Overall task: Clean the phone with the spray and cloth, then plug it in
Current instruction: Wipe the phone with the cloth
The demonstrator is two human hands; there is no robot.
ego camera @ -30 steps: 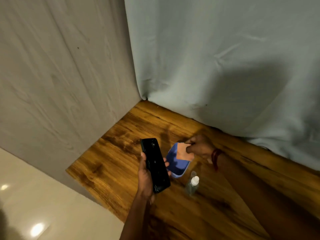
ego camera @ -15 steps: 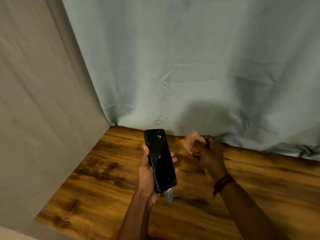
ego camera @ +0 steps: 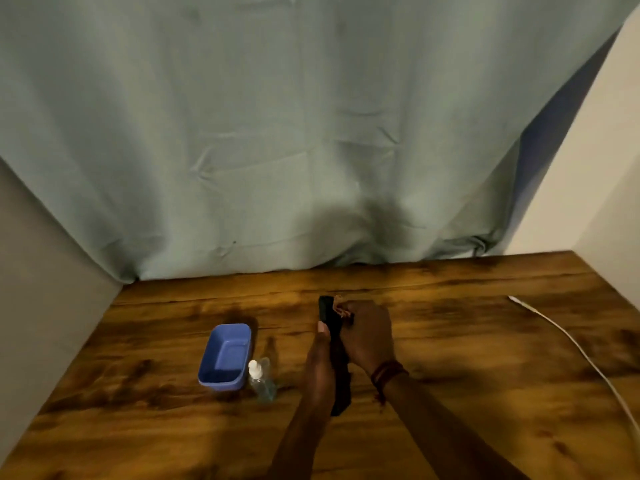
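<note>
The phone is standing nearly edge-on above the surface; the left hand is gripping its lower part, thumb lying along the near edge, likely steadying it for wiping; the right hand is pressing against its other face, fingers curling round a small peach cloth peeking out near the phone's top; this is looking like the wiping step; the bottle is standing just left of the left hand, beside a blue tub, both within easy reach; a white cable is lying well right of the right hand, probably waiting for the plugging-in.
</note>
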